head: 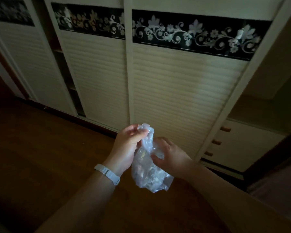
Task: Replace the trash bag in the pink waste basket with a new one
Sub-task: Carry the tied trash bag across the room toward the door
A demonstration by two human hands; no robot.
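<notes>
A clear plastic trash bag (149, 174) with some rubbish inside hangs in the air in front of me, above the wooden floor. My left hand (127, 145) pinches the gathered top of the bag, fingers closed on the plastic. My right hand (170, 157) grips the bag's side a little lower, thumb pressed against the film. A white band (107, 174) sits on my left wrist. The pink waste basket is not in view.
A cream wardrobe with slatted sliding doors (175, 98) and a black floral band (191, 34) stands ahead. A gap between two doors (67, 78) shows shelves. Small drawers with wooden knobs (217, 142) lie at the right. Dark wooden floor (40, 148) spreads to the left.
</notes>
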